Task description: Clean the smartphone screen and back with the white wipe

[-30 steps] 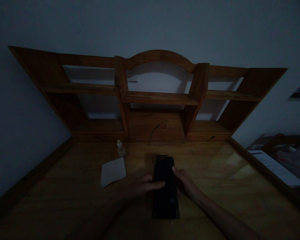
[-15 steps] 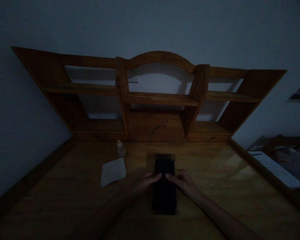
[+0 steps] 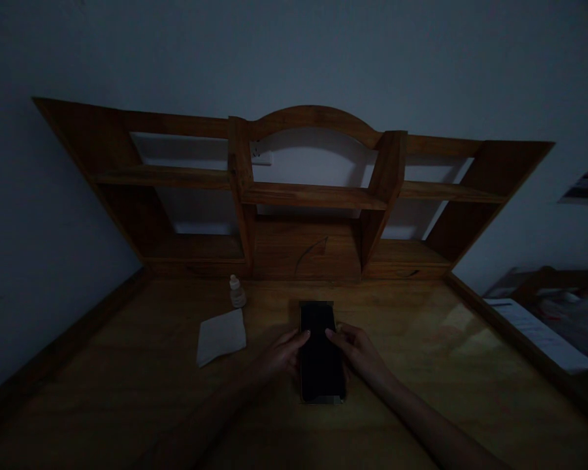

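Note:
A dark smartphone [image 3: 322, 369] is held upright lengthwise between my two hands, above the wooden desk. Its screen looks black. My left hand [image 3: 289, 352] grips the left edge, the thumb lying over the front and the other fingers partly hidden behind. On the opposite edge, my right hand [image 3: 357, 349] holds it the same way, thumb on the front face. A folded white cloth or tissue [image 3: 221, 337] lies on the desk to the left of my left hand. Just behind that stands a small dropper-type bottle [image 3: 237, 294] with a pale cap.
A wooden shelf unit [image 3: 313, 196] with several compartments runs along the back of the desk [image 3: 402, 418]. A wall socket [image 3: 261, 155] shows through its middle opening. Papers [image 3: 539, 333] lie beyond the raised right edge. The room is dim.
The phone's lower end has shifted slightly up in view, and both thumbs sit a little higher. The view itself has moved slightly. Cloth and bottle stay in place.

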A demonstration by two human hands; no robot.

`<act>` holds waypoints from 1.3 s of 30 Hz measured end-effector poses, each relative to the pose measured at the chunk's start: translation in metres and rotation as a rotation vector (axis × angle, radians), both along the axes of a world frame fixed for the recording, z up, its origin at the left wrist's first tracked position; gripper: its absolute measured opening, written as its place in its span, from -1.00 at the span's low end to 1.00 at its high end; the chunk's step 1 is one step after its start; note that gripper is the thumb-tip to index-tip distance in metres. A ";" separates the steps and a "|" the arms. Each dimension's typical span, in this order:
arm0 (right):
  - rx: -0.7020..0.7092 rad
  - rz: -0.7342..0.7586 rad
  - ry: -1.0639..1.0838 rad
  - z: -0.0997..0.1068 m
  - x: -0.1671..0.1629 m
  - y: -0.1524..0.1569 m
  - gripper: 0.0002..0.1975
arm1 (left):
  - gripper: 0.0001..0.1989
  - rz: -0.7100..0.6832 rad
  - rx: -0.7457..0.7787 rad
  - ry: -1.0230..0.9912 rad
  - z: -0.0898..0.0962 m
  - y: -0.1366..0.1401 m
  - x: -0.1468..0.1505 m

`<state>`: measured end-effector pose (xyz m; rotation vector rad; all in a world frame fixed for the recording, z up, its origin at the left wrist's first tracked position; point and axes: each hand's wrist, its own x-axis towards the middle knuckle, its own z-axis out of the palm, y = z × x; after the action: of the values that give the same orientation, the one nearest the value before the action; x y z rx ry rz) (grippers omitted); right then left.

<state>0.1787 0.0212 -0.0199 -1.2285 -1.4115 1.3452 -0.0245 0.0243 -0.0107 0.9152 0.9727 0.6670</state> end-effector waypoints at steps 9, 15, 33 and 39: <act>-0.018 0.061 -0.015 0.003 0.001 -0.002 -0.51 | -0.24 0.021 0.170 0.221 -0.010 -0.003 -0.005; -0.018 0.058 -0.023 -0.006 0.003 0.000 -0.52 | -0.23 0.158 0.199 0.290 0.012 -0.017 0.000; 0.057 0.063 -0.267 0.005 0.005 -0.005 -0.49 | -0.48 0.151 0.586 0.382 -0.007 -0.003 -0.005; 0.072 0.059 -0.284 0.002 0.004 -0.003 -0.51 | -0.31 0.081 0.478 0.250 -0.007 -0.002 -0.006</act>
<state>0.1828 0.0177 -0.0175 -1.3798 -1.6890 1.1814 -0.0301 0.0223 -0.0182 1.4110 1.0970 0.8896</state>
